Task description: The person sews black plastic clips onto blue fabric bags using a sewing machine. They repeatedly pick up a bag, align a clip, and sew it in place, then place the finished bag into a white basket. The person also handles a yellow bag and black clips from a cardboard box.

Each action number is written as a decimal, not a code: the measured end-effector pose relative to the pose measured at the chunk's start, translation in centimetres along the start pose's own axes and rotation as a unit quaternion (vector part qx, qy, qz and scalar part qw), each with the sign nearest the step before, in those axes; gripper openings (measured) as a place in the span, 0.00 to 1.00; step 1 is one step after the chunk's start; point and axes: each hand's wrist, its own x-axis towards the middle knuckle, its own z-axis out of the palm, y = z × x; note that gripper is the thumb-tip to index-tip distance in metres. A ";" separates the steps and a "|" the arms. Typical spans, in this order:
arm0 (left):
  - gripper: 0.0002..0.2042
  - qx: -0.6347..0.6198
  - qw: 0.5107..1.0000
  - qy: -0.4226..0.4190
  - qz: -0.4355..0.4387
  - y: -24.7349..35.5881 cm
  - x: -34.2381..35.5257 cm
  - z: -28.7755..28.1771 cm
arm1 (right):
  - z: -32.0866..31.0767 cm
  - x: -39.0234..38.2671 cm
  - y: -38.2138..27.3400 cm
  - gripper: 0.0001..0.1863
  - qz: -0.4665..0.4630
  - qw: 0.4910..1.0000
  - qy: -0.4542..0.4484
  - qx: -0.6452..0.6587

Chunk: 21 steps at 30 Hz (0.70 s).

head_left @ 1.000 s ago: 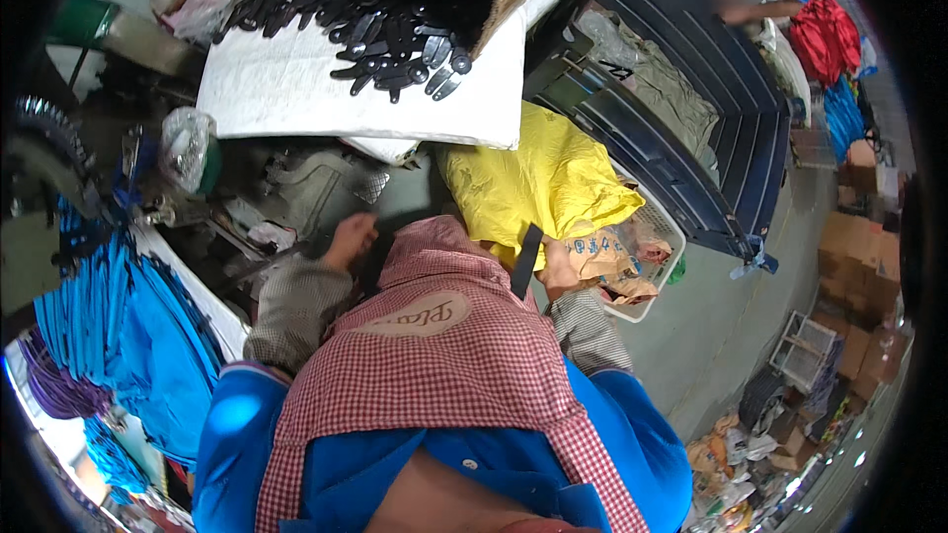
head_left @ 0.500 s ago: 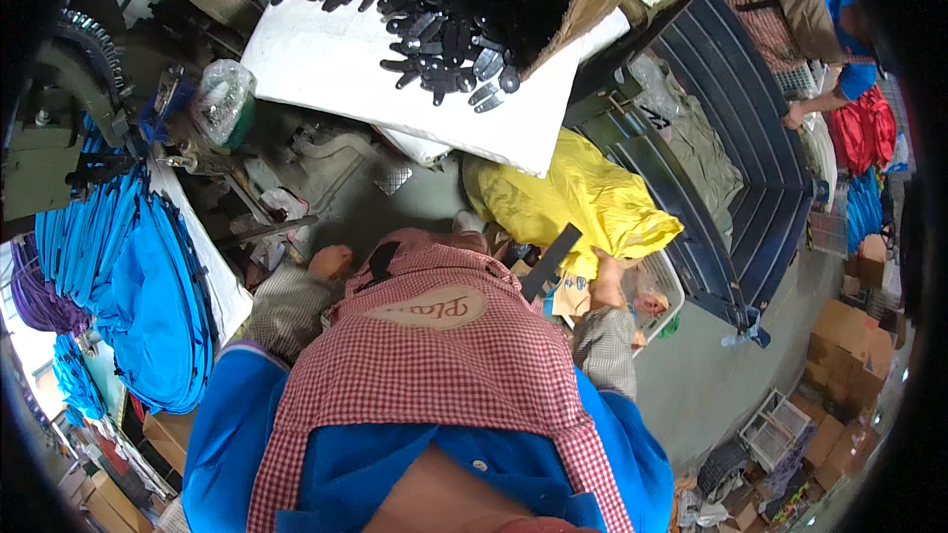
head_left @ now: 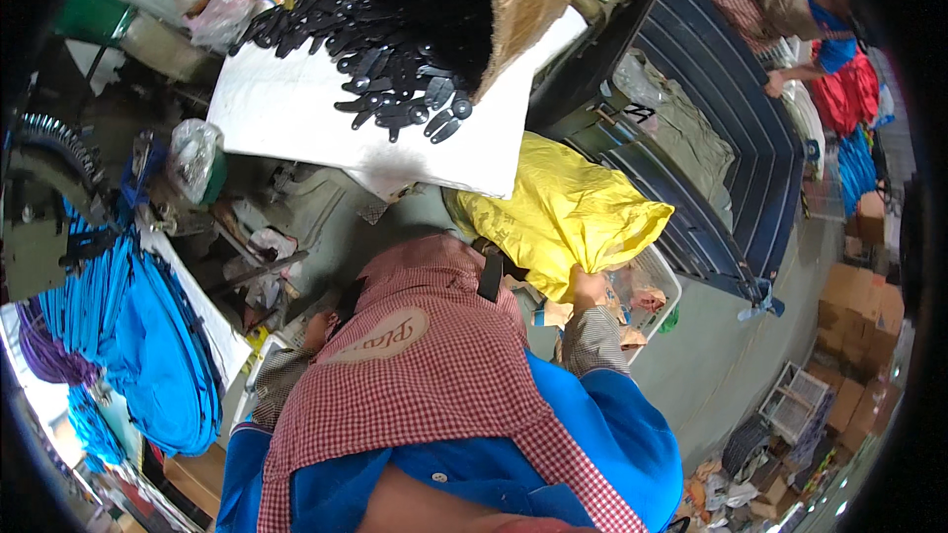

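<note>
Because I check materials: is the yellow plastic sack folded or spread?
Spread loosely: the yellow plastic sack is wrinkled, without neat folds, partly hiding the white basket, one edge bunched in the right hand.

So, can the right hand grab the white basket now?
Probably not straight away: the right hand is close to the basket, but it's busy gripping the yellow bag, which seems to cover part of the basket.

Black parts [head_left: 400, 116], dark blue bin [head_left: 768, 153], cardboard boxes [head_left: 851, 298]
</note>
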 end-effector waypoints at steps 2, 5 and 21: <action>0.12 0.121 0.984 0.034 0.123 3.2 0.0 -1.1 | 0.5 -1.4 -0.5 0.20 0.021 0.990 -0.050 0.131; 0.12 0.191 0.961 0.065 0.189 9.5 1.7 -2.4 | 3.5 -1.3 0.8 0.19 0.182 0.804 -0.231 0.518; 0.15 0.158 0.968 -0.078 0.179 6.2 5.9 -5.7 | 8.0 -20.8 -2.1 0.29 0.103 0.943 -0.136 0.286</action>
